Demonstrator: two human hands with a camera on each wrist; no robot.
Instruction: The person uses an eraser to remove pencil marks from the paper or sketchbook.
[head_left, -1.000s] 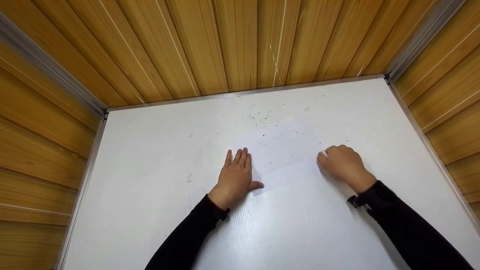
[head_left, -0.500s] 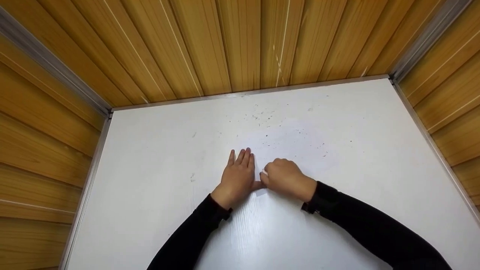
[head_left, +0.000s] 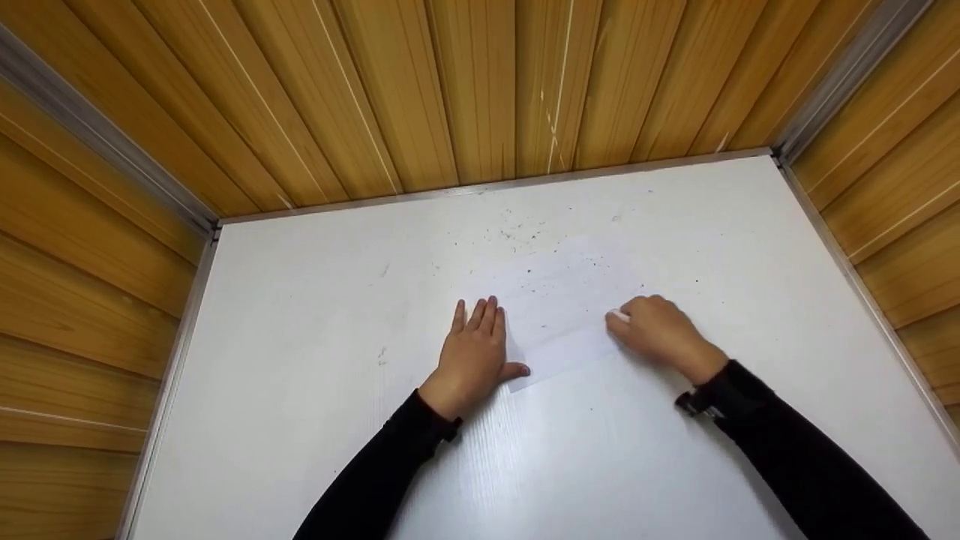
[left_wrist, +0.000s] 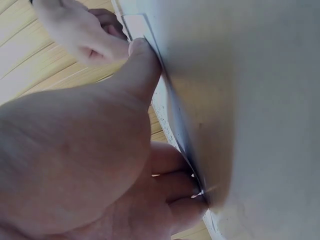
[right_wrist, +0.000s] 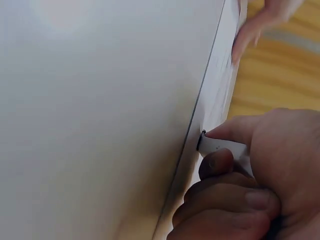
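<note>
A sheet of white paper [head_left: 559, 307] lies on the white table in the head view, with dark crumbs scattered over it. My left hand [head_left: 472, 356] rests on its left edge, fingers straight and the thumb spread out near the lower corner. Toward the sheet's right side, my right hand [head_left: 664, 334] grips a small white eraser [right_wrist: 220, 145] between curled fingers and thumb. The eraser's dark-smudged end meets the paper in the right wrist view, while its other end is hidden in the palm.
More dark crumbs [head_left: 517, 231] are strewn on the white table [head_left: 300, 322] beyond the sheet. Wood-patterned panels [head_left: 480, 90] rise along the back and both sides, with a grey metal strip [head_left: 360, 202] at the table's far edge.
My right hand swept left with the eraser to beside the left thumb, then back right to near the sheet's right side. The left hand kept its place.
</note>
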